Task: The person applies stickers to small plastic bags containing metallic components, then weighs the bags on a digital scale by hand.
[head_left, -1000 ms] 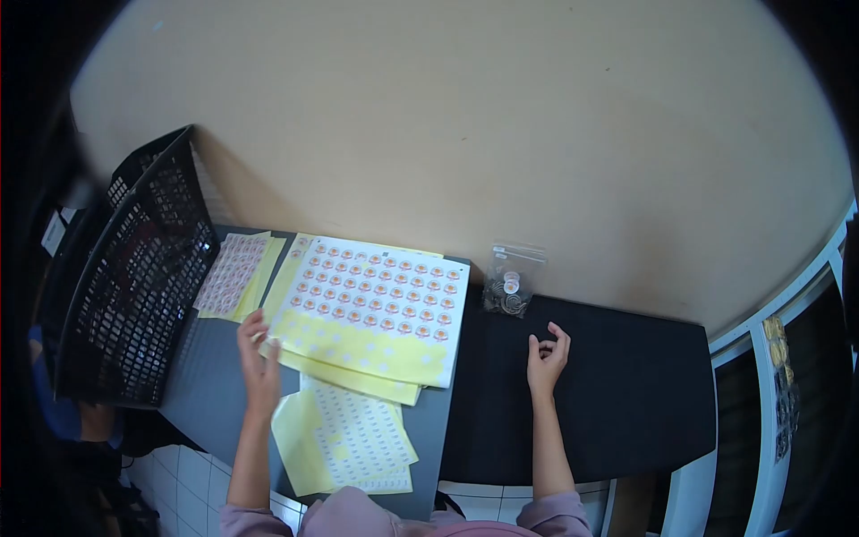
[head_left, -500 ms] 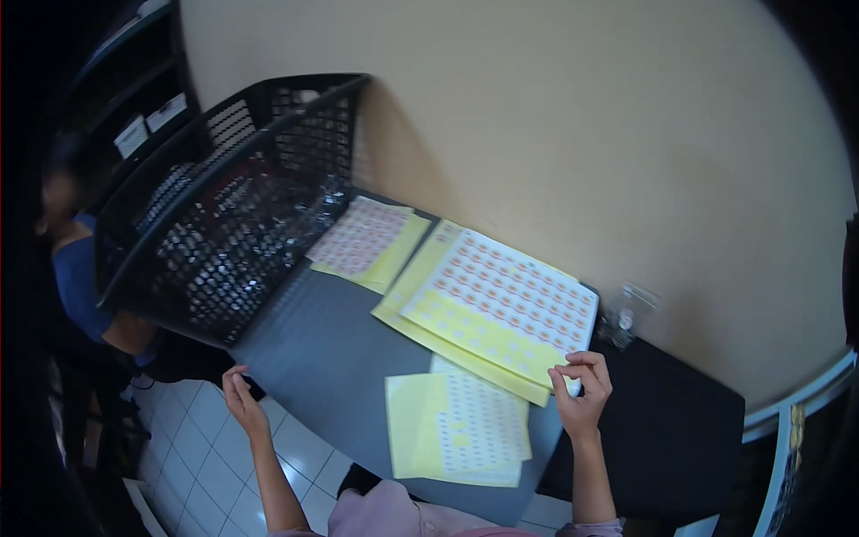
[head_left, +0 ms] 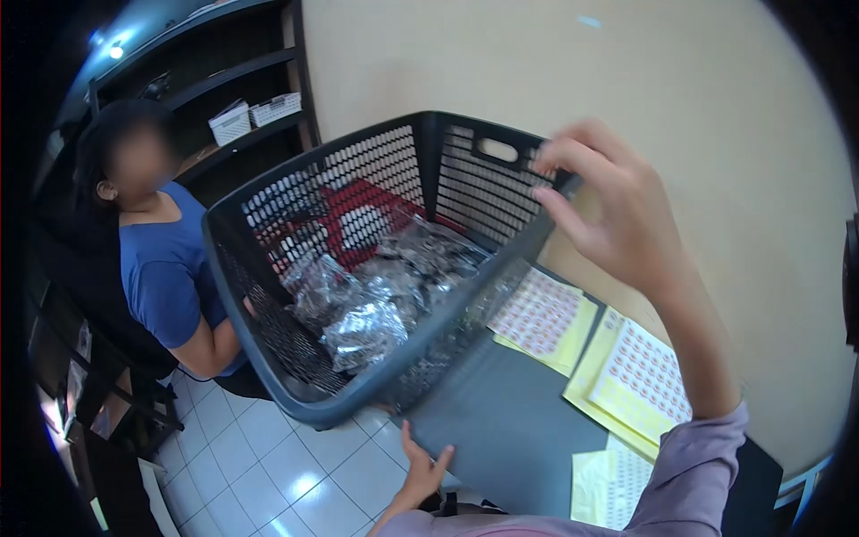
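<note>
A large black plastic basket [head_left: 429, 309] holds several clear plastic packets [head_left: 367, 322] with dark contents. My right hand [head_left: 608, 197] is raised at the basket's right rim, thumb and fingers apart, slightly blurred; whether it touches the rim I cannot tell. Below the basket, my left hand [head_left: 422, 465] is by the grey table's [head_left: 492, 421] left edge with its fingers spread and nothing in it. Sticker sheets with red prints [head_left: 537, 313] lie on the table beside the basket, and a second stack [head_left: 635, 376] lies farther right.
Another person in a blue shirt [head_left: 165, 259] stands left of the basket. Behind are dark shelves [head_left: 224, 80] with small white baskets [head_left: 231, 123]. More yellow sheets [head_left: 608, 488] lie near the table's front, partly behind my right sleeve. White floor tiles [head_left: 259, 461] show below.
The view has turned left, so the basket's inside shows. My right hand has left the sticker stack and risen to the basket's rim. The fingers of my left hand have spread.
</note>
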Available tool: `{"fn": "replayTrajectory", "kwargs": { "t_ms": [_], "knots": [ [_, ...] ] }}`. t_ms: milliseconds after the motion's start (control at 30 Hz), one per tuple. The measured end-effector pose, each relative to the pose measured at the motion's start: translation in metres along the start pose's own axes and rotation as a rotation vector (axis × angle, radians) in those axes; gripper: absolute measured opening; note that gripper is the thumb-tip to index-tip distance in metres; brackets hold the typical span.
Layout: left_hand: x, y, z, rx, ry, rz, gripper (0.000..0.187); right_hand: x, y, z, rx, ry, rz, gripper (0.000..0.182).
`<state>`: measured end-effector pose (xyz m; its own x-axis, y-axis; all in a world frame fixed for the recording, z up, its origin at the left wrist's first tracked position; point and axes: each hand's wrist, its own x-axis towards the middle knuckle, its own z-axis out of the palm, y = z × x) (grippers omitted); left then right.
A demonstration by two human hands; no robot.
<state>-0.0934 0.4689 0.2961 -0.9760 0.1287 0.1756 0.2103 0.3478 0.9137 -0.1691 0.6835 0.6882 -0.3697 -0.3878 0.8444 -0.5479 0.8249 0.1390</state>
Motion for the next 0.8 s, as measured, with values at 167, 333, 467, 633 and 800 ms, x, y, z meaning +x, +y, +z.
{"fn": "replayTrajectory", "kwargs": {
  "t_ms": [167, 333, 467, 633, 800],
  "knots": [
    [0.011, 0.002, -0.03, 0.008, -0.351, -0.203, 0.067, 0.087, -0.018, 0.112, -0.241, -0.474, -0.214, 0.018],
    [0.01, -0.003, -0.029, -0.046, -0.621, -0.191, 0.06, 0.095, -0.056, 0.209, -0.433, -1.166, -0.295, 0.023],
    [0.043, 0.06, -0.082, -0.102, -0.652, -0.459, 0.061, 0.059, -0.063, 0.279, -0.316, -1.482, -0.389, 0.032],
    [0.047, 0.015, -0.104, -0.057, -0.555, -0.4, 0.06, -0.035, -0.037, 0.345, 0.113, -1.969, 0.126, 0.058],
    [0.046, 0.0, -0.109, -0.041, -0.547, -0.416, 0.06, -0.091, -0.037, 0.338, 0.51, -1.656, 0.929, 0.055]
  ]
}}
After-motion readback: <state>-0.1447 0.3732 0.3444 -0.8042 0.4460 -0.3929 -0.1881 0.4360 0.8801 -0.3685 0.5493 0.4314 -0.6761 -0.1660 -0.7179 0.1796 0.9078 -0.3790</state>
